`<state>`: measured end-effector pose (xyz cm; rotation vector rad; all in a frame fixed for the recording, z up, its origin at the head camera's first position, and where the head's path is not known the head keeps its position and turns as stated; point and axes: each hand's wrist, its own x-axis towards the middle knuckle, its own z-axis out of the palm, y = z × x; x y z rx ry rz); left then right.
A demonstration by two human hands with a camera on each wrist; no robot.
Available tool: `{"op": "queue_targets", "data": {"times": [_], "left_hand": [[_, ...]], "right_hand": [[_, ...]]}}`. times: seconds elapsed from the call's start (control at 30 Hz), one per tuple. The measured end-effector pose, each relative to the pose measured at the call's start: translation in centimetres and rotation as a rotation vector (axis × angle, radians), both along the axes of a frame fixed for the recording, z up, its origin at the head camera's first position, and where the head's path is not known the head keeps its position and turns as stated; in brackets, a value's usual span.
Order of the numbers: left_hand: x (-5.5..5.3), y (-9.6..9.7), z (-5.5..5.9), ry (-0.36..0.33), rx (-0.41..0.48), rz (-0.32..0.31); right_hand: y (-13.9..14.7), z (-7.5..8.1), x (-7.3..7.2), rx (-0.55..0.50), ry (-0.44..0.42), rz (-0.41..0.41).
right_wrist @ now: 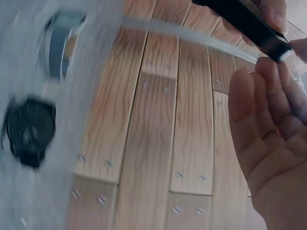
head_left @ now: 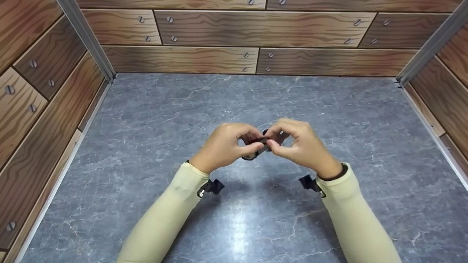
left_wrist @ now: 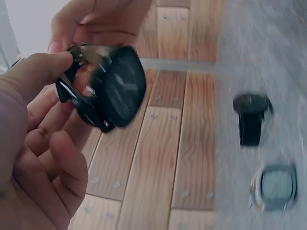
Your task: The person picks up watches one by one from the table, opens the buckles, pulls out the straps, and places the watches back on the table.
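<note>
A wristwatch (left_wrist: 122, 88) with a dark, squarish face and a black strap is held up between both hands, above the table. My left hand (head_left: 228, 146) pinches its strap between thumb and forefinger, near the buckle. My right hand (head_left: 299, 144) meets it from the other side, thumb and forefinger together on the strap. Seen from the right wrist, the watch's black side (right_wrist: 244, 24) runs along the top edge, and the lower fingers of that hand stretch out loosely beneath. In the head view the hands hide most of the watch.
On the grey marbled table (head_left: 237, 98) below the hands sit two other watches. One is round and black (left_wrist: 250, 120); the other is silver with a squarish pale face (left_wrist: 277, 187). Wood-patterned walls (head_left: 204, 29) enclose the table at the back and sides.
</note>
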<state>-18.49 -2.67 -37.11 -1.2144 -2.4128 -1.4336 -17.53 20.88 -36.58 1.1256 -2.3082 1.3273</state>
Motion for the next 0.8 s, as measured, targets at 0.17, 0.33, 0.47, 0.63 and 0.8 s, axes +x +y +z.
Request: {"op": "queue_targets", "data": {"times": [0.17,0.33,0.47,0.63,0.8], "left_hand": [[0.12,0.08,-0.09,0.093,-0.098,0.057],[0.28,0.25,-0.09,0.142,-0.170,0.112],[0.35,0.38,-0.12,0.171,-0.216,0.146],[0.25,0.55,-0.18,0.153,-0.225,0.146],[0.09,0.50,-0.21,0.103,-0.209,0.131]], "right_hand": [[0.14,0.30,0.21,0.145,0.086,-0.035],[-0.13,0.30,0.42,0.300,0.255,-0.110],[-0.41,0.26,0.41,0.388,0.383,-0.170],[-0.48,0.07,0.43,0.392,0.418,-0.150],[-0.47,-0.08,0.35,0.385,0.450,-0.095]]}}
